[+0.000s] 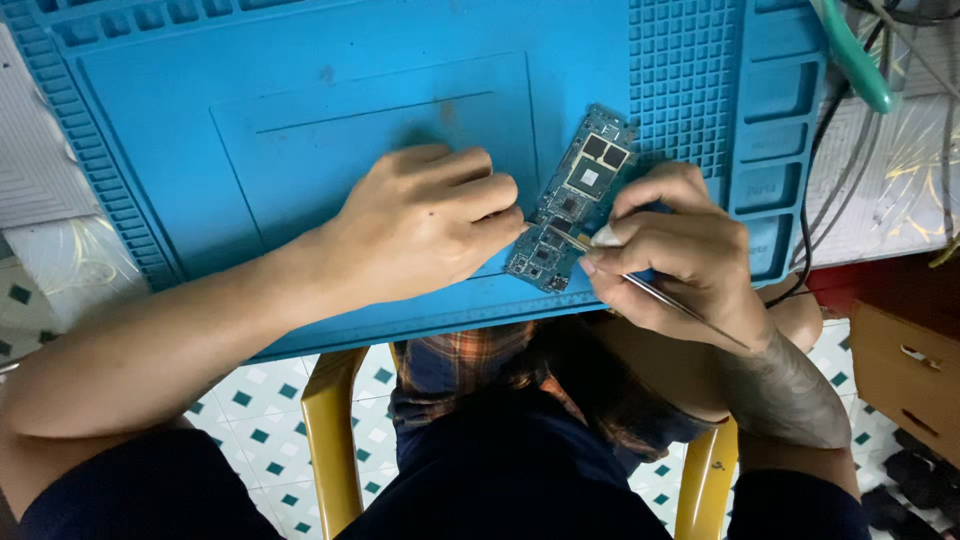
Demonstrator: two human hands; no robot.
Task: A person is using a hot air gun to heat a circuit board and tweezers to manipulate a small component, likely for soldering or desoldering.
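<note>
Seen from above, our left hand (425, 215) rests knuckles-up on the blue mat (300, 130), fingers curled together, with the fingertips pressing against the left edge of the board (570, 200). The board, a narrow circuit board with dark chips near its top end, lies tilted on the mat right of centre, its lower end near the mat's front edge and its upper end beside the grid of small square cells (685, 80).

Our right hand (675, 250) pinches thin metal tweezers (660, 290) between thumb and fingers; the tips touch the board's lower half, and the shaft runs back over the wrist. A small white bit shows at the fingertips; we cannot tell what it is.

Along the mat's right side sit moulded trays (775, 130). Beyond them, cables (880, 120) and a green-handled tool (855, 60) lie at the top right. Below the mat we see a yellow chair (330, 430) on a tiled floor (250, 400), and a wooden drawer unit (905, 375) at right.
</note>
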